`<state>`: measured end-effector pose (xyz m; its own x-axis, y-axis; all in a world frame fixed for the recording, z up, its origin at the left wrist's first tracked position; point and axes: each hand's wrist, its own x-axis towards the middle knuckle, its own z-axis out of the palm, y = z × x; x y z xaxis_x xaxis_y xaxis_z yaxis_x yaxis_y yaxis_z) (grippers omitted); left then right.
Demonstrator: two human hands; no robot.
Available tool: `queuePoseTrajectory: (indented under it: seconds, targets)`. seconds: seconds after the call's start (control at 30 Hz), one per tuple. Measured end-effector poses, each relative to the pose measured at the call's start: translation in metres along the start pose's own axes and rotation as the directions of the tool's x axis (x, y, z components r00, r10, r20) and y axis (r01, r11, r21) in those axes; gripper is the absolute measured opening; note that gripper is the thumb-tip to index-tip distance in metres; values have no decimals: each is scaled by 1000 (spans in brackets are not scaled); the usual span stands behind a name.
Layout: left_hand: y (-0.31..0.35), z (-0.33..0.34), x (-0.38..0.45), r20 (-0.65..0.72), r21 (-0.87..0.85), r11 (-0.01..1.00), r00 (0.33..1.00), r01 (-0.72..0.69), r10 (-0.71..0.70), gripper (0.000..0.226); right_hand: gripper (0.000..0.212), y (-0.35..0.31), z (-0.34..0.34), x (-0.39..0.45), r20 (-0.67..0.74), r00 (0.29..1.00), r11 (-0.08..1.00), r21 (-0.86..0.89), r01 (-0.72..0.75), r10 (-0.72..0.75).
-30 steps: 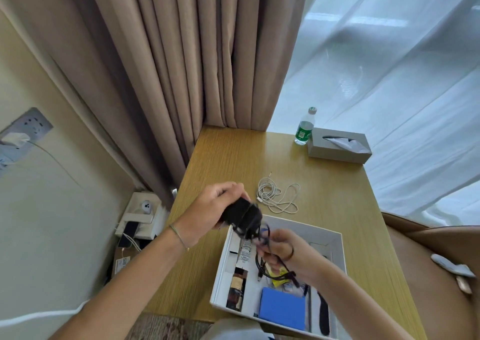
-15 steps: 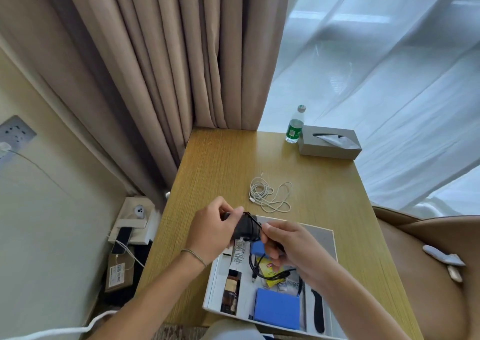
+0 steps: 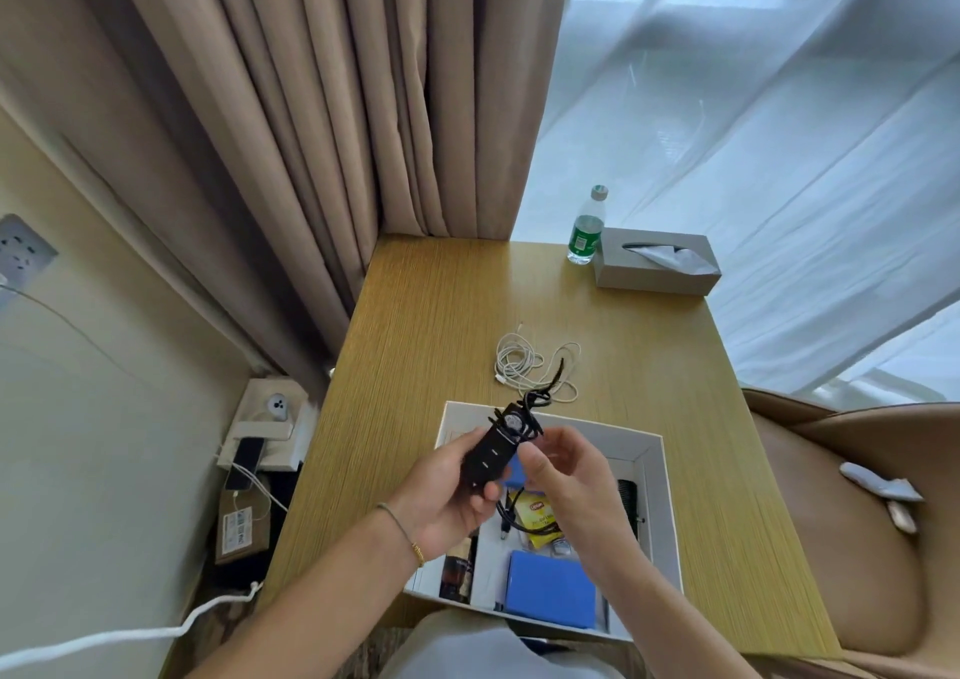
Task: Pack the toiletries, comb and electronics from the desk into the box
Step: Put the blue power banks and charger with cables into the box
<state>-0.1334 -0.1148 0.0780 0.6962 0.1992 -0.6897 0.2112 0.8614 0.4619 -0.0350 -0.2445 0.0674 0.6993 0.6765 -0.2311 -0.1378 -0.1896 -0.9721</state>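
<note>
My left hand (image 3: 444, 491) grips a black charger block (image 3: 492, 452) with its black cord wound around the top end, held above the white box (image 3: 655, 476). My right hand (image 3: 563, 476) hovers beside it with fingers curled near the cord; whether it pinches the cord I cannot tell. A loose end of the black cord (image 3: 511, 515) hangs into the box. In the box lie a blue case (image 3: 549, 594), a yellow tea packet (image 3: 540, 515), a black comb (image 3: 627, 499) and a dark bottle (image 3: 458, 572). A coiled white cable (image 3: 530, 366) rests on the wooden desk (image 3: 431, 325) behind the box.
A water bottle (image 3: 587, 226) and a grey tissue box (image 3: 657, 261) stand at the desk's far right corner. Beige curtains (image 3: 322, 107) hang behind. A brown chair (image 3: 852, 522) is at the right. A power strip (image 3: 267, 426) and cables lie on the floor at left.
The black charger has turned from lying crosswise between my hands to pointing lengthwise away from me, with the cord now wrapped at its far end. My right hand has loosened beside it.
</note>
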Motion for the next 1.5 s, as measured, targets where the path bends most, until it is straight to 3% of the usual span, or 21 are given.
queuePoseTrajectory:
  seconds: [0.13,0.17,0.23,0.33,0.43,0.5,0.63,0.7,0.87,1.0,1.23,1.37,1.5]
  targets:
    - [-4,-3,-1,193,-20,992,974,122,-116,28,66,2,-2,3,136,988,982,164,-92,70]
    - [-5,-3,-1,213,22,991,968,131,-132,29,64,2,-3,3,159,985,973,205,-103,70]
    - [-8,-5,0,184,192,976,974,98,-133,36,50,2,-9,3,172,983,971,220,-95,57]
    - [-10,-6,2,97,479,878,994,-4,-48,38,42,5,-17,4,187,981,965,240,-104,60]
    - [-8,-11,4,32,714,686,985,-139,167,25,32,6,-27,8,184,981,958,264,-110,62]
    - [-8,-20,6,-4,825,528,932,-202,362,17,31,8,-37,13,168,983,976,194,-102,69]
    - [-7,-42,7,45,977,142,798,-162,601,15,42,23,-58,23,171,978,989,-113,-100,119]
    - [-7,-51,9,65,990,56,764,-132,642,14,46,32,-66,29,159,977,955,-281,-90,139]
    - [-10,-62,19,51,996,22,753,-87,656,15,49,56,-77,44,234,957,749,-662,27,173]
    - [-11,-63,23,55,996,13,754,-85,654,15,56,74,-76,52,290,932,579,-807,116,218]
    - [-14,-63,25,62,997,-10,769,-72,637,15,53,95,-70,56,377,890,392,-882,261,255]
    - [-15,-61,24,69,997,-26,768,-68,637,16,48,103,-69,56,420,877,381,-869,315,233]
    - [-14,-55,23,92,995,-26,762,-98,641,17,47,108,-66,52,427,897,343,-865,367,117]
